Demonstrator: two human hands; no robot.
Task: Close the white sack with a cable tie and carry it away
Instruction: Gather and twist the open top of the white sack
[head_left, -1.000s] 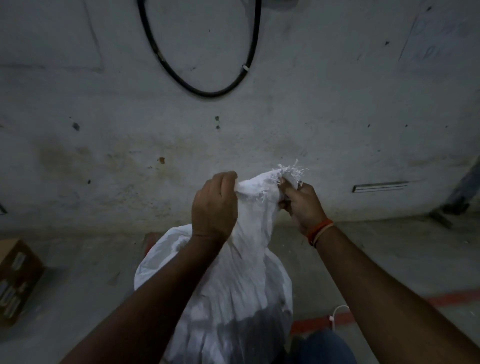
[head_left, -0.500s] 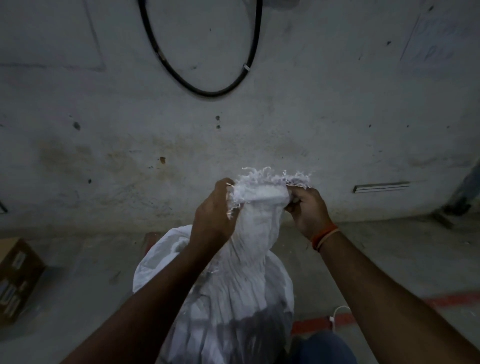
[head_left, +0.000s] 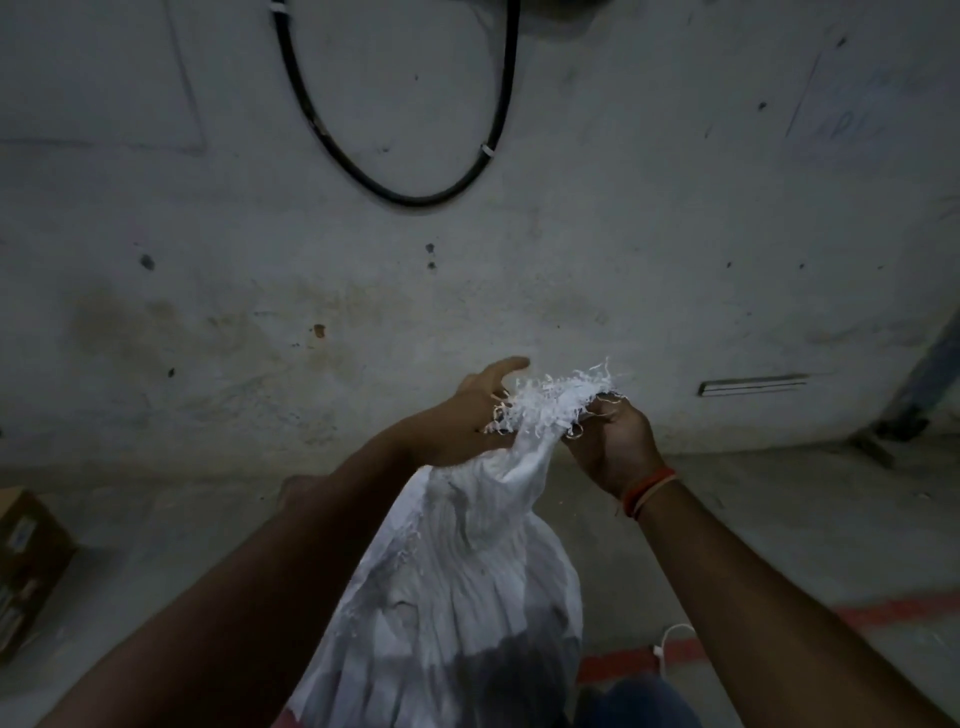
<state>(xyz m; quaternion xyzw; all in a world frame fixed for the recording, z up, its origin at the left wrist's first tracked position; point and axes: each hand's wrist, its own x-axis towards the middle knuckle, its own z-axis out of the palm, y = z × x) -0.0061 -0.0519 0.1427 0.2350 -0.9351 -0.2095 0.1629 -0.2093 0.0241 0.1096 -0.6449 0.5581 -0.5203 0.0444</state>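
The white woven plastic sack (head_left: 457, 587) stands on the grey concrete floor (head_left: 779, 519) between the person's forearms, its frayed mouth gathered into a bunch at the top. The right hand (head_left: 613, 447) pinches that bunch from the right, fingers curled into the loose threads. The left hand (head_left: 462, 415) lies against the bunch's left side, thumb stretched out (whether its fingers grip, I cannot tell). The sack's contents are hidden.
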